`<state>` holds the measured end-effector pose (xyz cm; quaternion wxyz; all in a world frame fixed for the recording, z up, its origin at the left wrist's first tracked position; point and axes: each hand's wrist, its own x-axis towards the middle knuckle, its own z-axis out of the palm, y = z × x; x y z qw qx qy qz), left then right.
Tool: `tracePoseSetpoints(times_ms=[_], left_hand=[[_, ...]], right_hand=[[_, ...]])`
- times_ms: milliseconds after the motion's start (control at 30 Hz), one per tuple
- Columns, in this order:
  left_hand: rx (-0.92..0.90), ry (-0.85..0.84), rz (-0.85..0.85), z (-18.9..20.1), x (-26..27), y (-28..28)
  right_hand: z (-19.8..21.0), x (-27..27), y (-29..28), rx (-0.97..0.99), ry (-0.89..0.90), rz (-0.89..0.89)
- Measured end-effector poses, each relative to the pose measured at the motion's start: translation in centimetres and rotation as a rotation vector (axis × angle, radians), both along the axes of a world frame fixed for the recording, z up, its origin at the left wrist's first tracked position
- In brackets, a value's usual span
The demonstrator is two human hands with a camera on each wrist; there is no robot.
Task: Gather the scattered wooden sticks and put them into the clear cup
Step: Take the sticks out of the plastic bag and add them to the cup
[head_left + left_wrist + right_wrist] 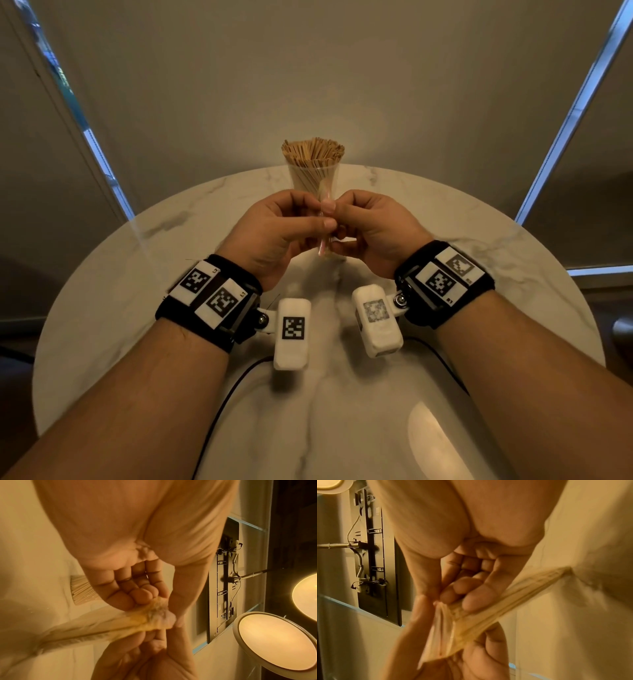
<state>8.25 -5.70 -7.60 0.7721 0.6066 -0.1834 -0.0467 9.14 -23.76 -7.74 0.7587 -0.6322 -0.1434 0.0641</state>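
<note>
A clear cup [313, 181] stands at the far middle of the round marble table [137, 274], packed with upright wooden sticks [313, 152]. Just in front of it, above the table, both hands meet on a bundle of wooden sticks in a thin clear wrapper [323, 236]. My left hand [308, 219] pinches it from the left between thumb and curled fingers [140, 595]. My right hand [346, 219] pinches it from the right, fingers [467, 588] curled over it. The bundle [513, 599] is blurred and its wrapper end flares open. The cup's sticks [82, 589] show behind the left palm.
Black cables [226, 394] run over the near part of the table between my forearms. A round lamp [274, 641] and a dark wall panel [223, 588] show in the left wrist view. Window frames [565, 120] flank the wall behind the table.
</note>
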Motion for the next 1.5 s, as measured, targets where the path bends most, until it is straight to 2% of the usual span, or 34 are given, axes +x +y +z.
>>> tracePoseSetpoints(times_ms=[333, 900, 1100, 1333, 1400, 1500], left_hand=[[0.01, 0.071, 0.151, 0.3, 0.1, 0.3], [0.203, 0.095, 0.146, 0.9, 0.0, 1.0], [0.131, 0.14, 0.095, 1.1, -0.3, 1.0], [0.175, 0.044, 0.081, 1.2, -0.5, 0.7], [0.134, 0.002, 0.083, 1.1, -0.4, 0.8], [0.064, -0.036, 0.088, 1.5, -0.3, 1.0]], right_hand=[[0.4, -0.1, -0.3, 0.012, -0.022, 0.02], [0.7, -0.9, 0.3, -0.117, -0.074, 0.001], [1.3, -0.8, -0.2, -0.046, 0.0, 0.019], [1.3, -0.6, -0.2, -0.199, -0.098, 0.026], [1.2, -0.7, -0.1, -0.16, -0.087, 0.013], [1.4, -0.5, 0.1, 0.01, -0.067, -0.028]])
